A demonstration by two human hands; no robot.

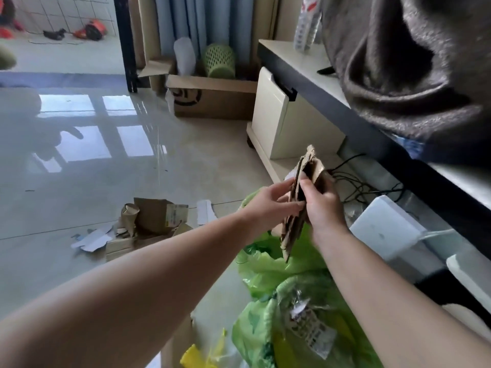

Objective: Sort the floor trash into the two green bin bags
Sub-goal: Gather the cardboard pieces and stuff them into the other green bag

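Both my hands hold a stack of torn brown cardboard pieces (pixel 309 168) upright above a green bin bag (pixel 268 261). My right hand (pixel 322 205) grips the stack from the right, thumb on its near face. My left hand (pixel 268 205) pinches its left edge. A second green bin bag (pixel 300 328), nearer to me, holds plastic wrappers and a printed label. More trash lies on the floor to the left: a crumpled cardboard box (pixel 156 216), white paper scraps (pixel 91 239) and a white strip (pixel 206 215).
A dark-edged desk (pixel 345 102) runs along the right with a grey cloth (pixel 403 65) on it. Beneath it are a cream cabinet (pixel 273 120), black cables (pixel 356 181) and a white box (pixel 382 229). A large cardboard box (pixel 212 99) and a green basket (pixel 219 61) stand at the back.
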